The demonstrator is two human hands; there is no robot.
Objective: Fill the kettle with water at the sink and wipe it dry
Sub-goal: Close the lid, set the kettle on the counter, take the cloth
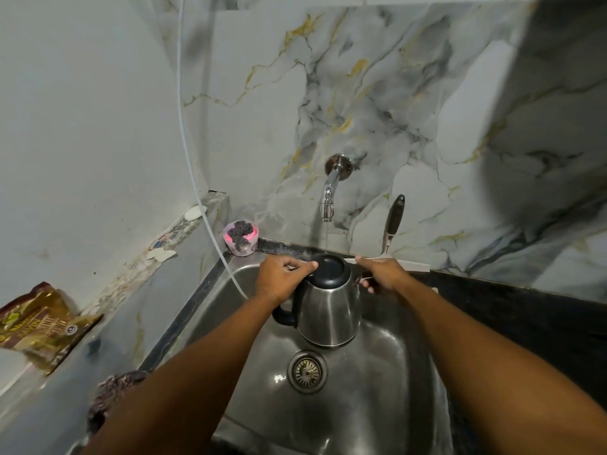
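Note:
A stainless steel kettle (330,315) with a black lid and black handle stands upright in the steel sink (387,372), just behind the drain. My left hand (279,279) grips the top of the handle, its thumb lying on the lid's edge. On the spout side, my right hand (382,274) has its index finger and thumb against the kettle's upper rim. The wall tap (330,192) is straight behind and above the kettle, and a thin stream of water falls from it towards the lid. No cloth shows near the hands.
A pink tub holding a dark scrubber (240,237) sits at the sink's back left corner. A black-handled utensil (392,221) leans on the marble wall. A thin white hose (197,178) hangs down into the sink. A brown packet (42,326) lies on the left ledge. Dark counter (525,316) is on the right.

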